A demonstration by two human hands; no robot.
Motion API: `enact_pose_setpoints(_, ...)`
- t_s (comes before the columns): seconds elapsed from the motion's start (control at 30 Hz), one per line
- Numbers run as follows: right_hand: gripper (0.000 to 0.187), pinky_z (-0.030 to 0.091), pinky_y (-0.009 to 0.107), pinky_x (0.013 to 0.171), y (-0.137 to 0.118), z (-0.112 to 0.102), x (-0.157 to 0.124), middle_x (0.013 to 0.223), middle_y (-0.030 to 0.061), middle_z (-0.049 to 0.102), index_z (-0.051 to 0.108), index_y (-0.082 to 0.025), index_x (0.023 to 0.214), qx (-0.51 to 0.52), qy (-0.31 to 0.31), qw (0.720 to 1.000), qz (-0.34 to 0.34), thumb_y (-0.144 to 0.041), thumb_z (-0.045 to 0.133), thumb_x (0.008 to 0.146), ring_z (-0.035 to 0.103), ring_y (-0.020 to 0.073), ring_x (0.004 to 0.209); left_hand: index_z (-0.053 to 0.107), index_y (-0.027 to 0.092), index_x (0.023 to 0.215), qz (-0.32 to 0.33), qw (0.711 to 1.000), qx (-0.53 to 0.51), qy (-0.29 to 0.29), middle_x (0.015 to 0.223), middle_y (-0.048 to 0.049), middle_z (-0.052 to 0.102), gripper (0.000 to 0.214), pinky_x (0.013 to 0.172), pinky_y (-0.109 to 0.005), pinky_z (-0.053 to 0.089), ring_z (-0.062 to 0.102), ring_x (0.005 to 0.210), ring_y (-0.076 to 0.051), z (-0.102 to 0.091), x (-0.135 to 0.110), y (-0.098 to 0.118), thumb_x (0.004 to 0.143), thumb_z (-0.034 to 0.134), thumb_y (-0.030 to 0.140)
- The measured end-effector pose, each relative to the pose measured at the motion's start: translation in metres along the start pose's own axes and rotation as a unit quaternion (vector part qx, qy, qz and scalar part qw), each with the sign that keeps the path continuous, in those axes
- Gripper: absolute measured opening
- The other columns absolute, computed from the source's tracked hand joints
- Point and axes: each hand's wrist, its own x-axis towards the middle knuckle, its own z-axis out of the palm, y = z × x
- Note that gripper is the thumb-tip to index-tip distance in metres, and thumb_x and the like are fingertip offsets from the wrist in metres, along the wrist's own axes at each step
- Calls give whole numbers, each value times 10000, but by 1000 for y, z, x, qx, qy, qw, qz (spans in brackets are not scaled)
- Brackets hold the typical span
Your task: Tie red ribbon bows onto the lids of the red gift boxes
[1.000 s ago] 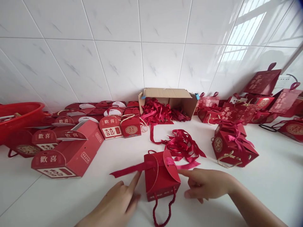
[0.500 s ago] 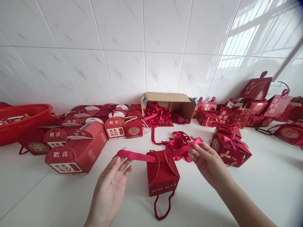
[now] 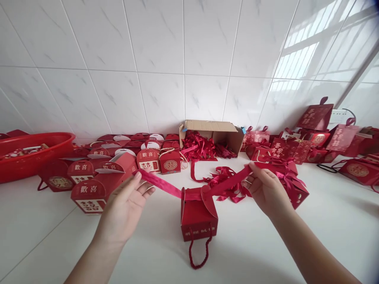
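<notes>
A small red gift box [image 3: 199,219] with a red cord handle [image 3: 197,256] stands on the white surface in front of me. A red ribbon [image 3: 161,183] runs through its top flaps and stretches out to both sides. My left hand [image 3: 126,205] pinches the ribbon's left end between thumb and fingers, the other fingers spread. My right hand [image 3: 265,189] grips the right end, held up and away from the box.
A loose heap of red ribbons [image 3: 227,185] lies behind the box. An open cardboard carton [image 3: 216,132] of ribbons sits at the wall. Folded red boxes [image 3: 97,183] lie left, tied boxes [image 3: 291,185] right. A red basin [image 3: 29,154] stands far left.
Both hands rose from the surface beside the box, took the ribbon ends and pulled them apart, drawing the ribbon taut across the box top.
</notes>
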Motion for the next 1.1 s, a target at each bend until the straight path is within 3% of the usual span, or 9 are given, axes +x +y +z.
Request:
enact_pose_setpoints(0.13, 229, 533, 164, 559, 4, 2, 0, 682, 5, 661, 704, -167, 731, -46, 29, 998, -29, -279, 856, 600, 603, 86, 585, 672, 202, 810, 7, 1000, 27, -14, 855, 22, 670, 133, 657, -246, 554, 591, 790, -125, 0, 4, 7, 714, 748, 254)
enact_pose_setpoints(0.23, 252, 544, 172, 570, 9, 4, -2, 688, 15, 667, 723, -163, 802, -72, 16, 997, -38, -310, 838, 633, 614, 95, 597, 678, 193, 806, 11, 999, 40, -25, 865, 14, 685, 119, 689, -246, 538, 600, 790, -122, -1, 6, 11, 723, 740, 252)
enact_pose_setpoints(0.4, 226, 558, 182, 605, 9, 8, -1, 812, 29, 694, 715, -169, 724, -77, 10, 995, -65, -375, 797, 682, 635, 107, 673, 667, 189, 741, 17, 998, 29, -47, 923, 14, 706, 99, 728, -244, 519, 611, 827, -123, -1, 5, 19, 720, 746, 243)
enact_pose_setpoints(0.6, 243, 544, 182, 584, -2, 16, 1, 737, 16, 682, 737, -179, 832, -111, 11, 987, -118, -380, 782, 704, 613, 96, 618, 681, 190, 733, 19, 996, 59, -61, 809, 18, 692, 140, 683, -253, 540, 605, 780, -130, 2, 2, 13, 674, 789, 257)
enact_pose_setpoints(0.83, 241, 549, 209, 616, -7, 13, 1, 780, 23, 681, 740, -184, 873, -140, 6, 980, -139, -379, 759, 731, 599, 105, 652, 699, 217, 743, 46, 996, 58, -58, 865, 7, 695, 122, 670, -235, 547, 611, 800, -139, 3, 2, 12, 672, 789, 260)
enact_pose_setpoints(1.1, 224, 525, 231, 601, -17, 28, 5, 762, 20, 658, 719, -196, 850, -205, -15, 957, -205, -394, 735, 749, 580, 116, 652, 719, 194, 841, 114, 978, 117, -127, 940, -40, 695, 109, 763, -292, 533, 617, 952, -209, 31, 7, 27, 753, 713, 259)
